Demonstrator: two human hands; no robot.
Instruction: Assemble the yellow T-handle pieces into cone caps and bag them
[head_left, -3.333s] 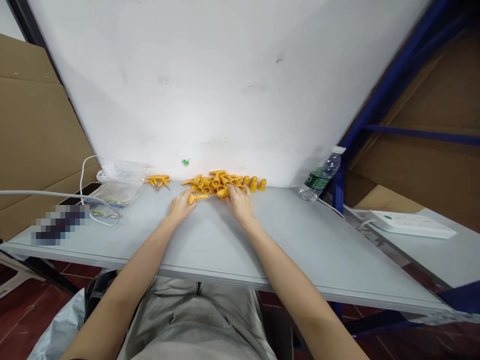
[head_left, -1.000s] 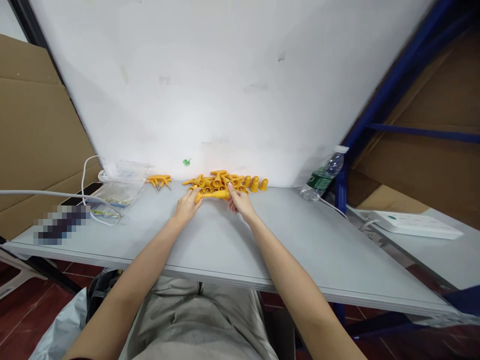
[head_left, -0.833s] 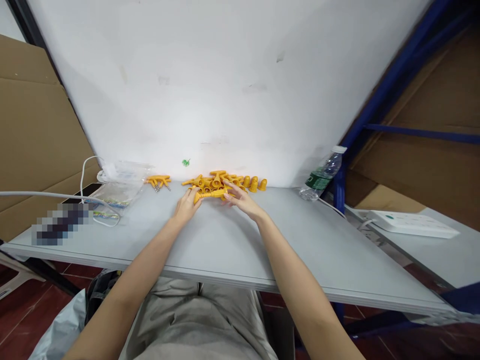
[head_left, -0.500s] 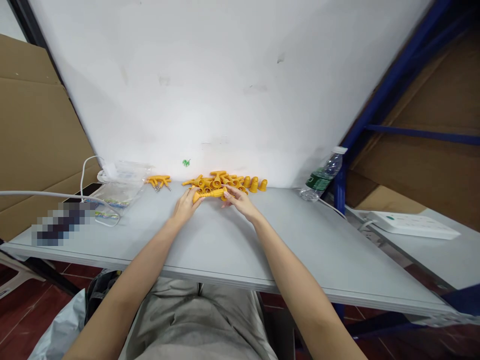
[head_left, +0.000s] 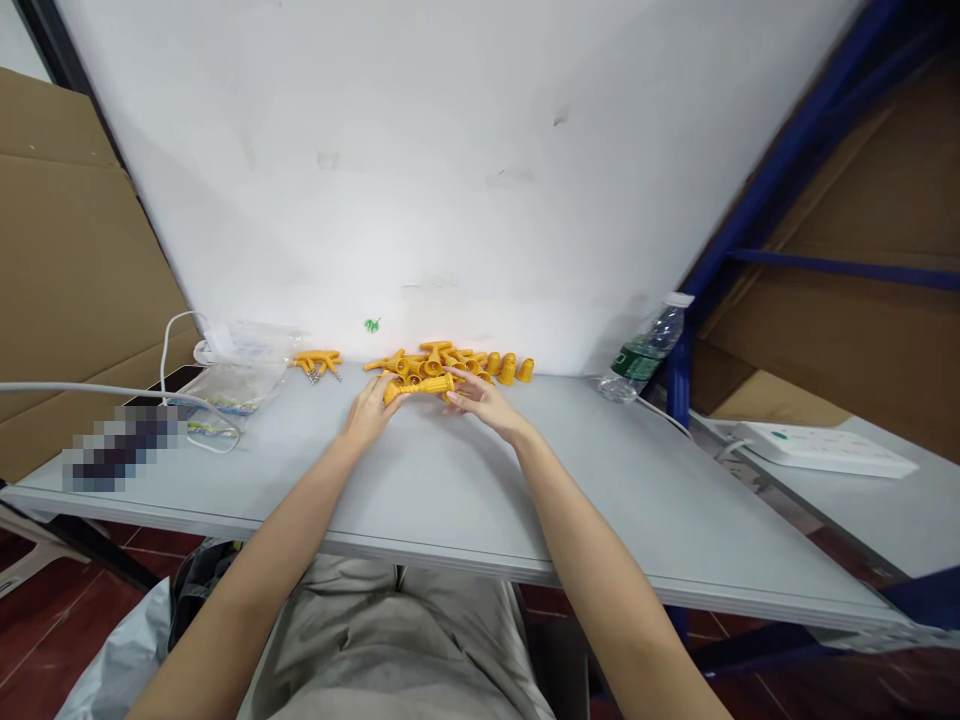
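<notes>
A yellow plastic corkscrew (head_left: 421, 388) lies crosswise between my two hands, just above the table, with a ribbed section toward its right end. My left hand (head_left: 367, 412) is closed round its left end. At the right end, my right hand (head_left: 484, 404) has its thumb and fingers closed about the ribbed part. A small yellow bit shows below, by the right thumb; what it belongs to is hidden. Right behind the hands is a pile of yellow corkscrew parts (head_left: 435, 357), some with hollow round openings. Several yellow thimble-shaped caps (head_left: 508, 368) stand at the pile's right.
Yellow handles with metal spirals (head_left: 318, 362) lie left of the pile. Plastic bags (head_left: 232, 385) and a white cable (head_left: 97, 387) occupy the table's left side. A water bottle (head_left: 646, 350) leans at the right, and a power strip (head_left: 832, 449) rests on the neighbouring surface. A white panel (head_left: 450, 180) rises behind.
The held corkscrew has tipped slightly, its right end up a little and more of its ribbed part showing. My right fingers have shifted slightly off that part toward its end.
</notes>
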